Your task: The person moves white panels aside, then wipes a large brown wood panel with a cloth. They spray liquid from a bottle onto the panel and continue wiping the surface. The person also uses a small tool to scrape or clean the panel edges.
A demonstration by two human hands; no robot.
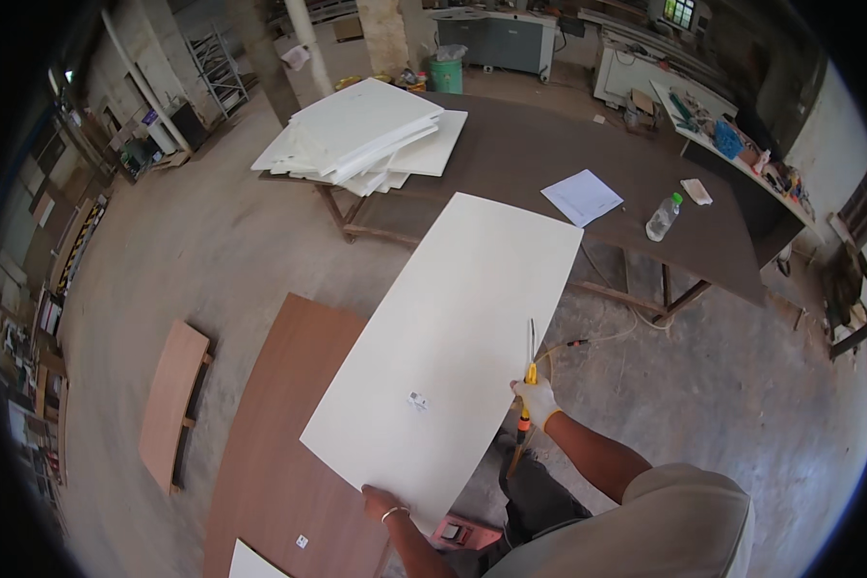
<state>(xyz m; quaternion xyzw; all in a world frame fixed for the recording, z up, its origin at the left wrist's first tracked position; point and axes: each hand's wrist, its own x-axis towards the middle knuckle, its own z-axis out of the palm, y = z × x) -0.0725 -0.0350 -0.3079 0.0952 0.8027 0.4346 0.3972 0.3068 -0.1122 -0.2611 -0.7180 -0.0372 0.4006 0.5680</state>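
Observation:
A large white panel (453, 308) lies tilted across my view, its far end by the brown table. My bare left hand (383, 503), with a bracelet at the wrist, grips the panel's near edge; its fingertips are partly hidden. In a white glove, my right hand (539, 400) is closed around a yellow air blow gun (531, 373) beside the panel's right edge. The gun's thin dark nozzle points away from me over that edge. An orange fitting and a hose hang below the hand. A small printed label (417, 401) sticks to the panel's face.
A brown table (511, 144) carries stacked white boards (356, 130), a paper sheet (583, 197) and a green-capped bottle (663, 218). Wood-brown boards (284, 414) lie left of the panel. A pale air hose (612, 335) trails over the floor at right.

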